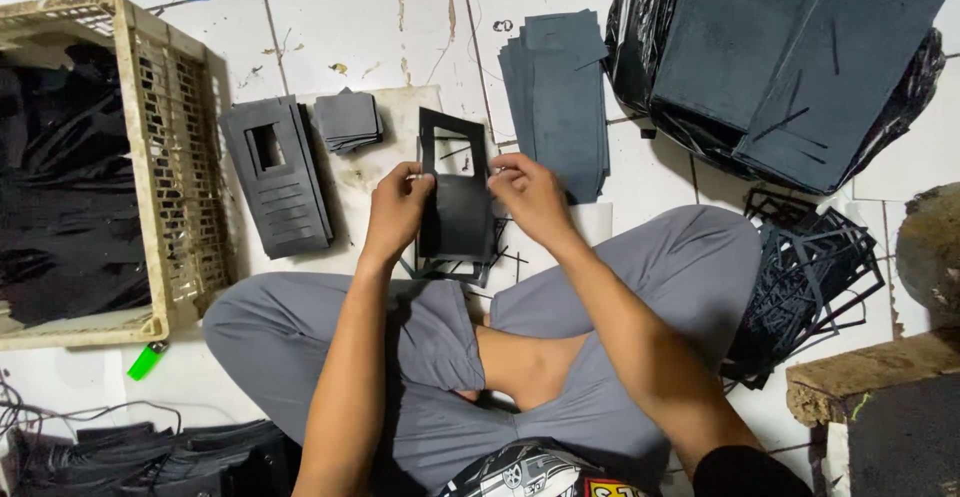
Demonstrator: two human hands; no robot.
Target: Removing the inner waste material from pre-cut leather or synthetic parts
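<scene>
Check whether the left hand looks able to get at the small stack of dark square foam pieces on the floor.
Probably yes. The small stack of dark square foam pieces lies just beyond the left hand, nothing between them, but that hand's grip is on the dark foam sheet with a rectangular cut-out.

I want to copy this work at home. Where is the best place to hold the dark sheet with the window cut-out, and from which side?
Probably by its two long solid edges, as here: left hand from the left, right hand from the right, just below the window. The dark sheet looks thin, and the frame around the cut-out is narrow, so pinching there may bend it.
</scene>
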